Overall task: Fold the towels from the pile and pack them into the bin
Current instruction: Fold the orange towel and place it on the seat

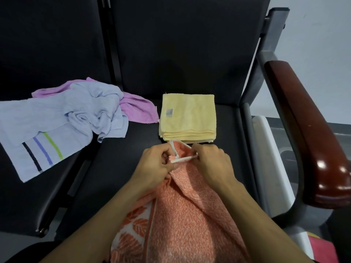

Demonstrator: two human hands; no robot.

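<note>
Orange towel (182, 211) bunched over the front of the black seat (106, 168), its white-edged corner pinched between left hand (158, 164) and right hand (212, 161), fingers curled on the hem. Just beyond the hands, touching or nearly: folded yellow towel (188, 116), flat on the seat. Further left, loose pile: pale blue striped towel (57, 120) over a purple towel (136, 107); wooden armrest (307, 130) at right.
</note>
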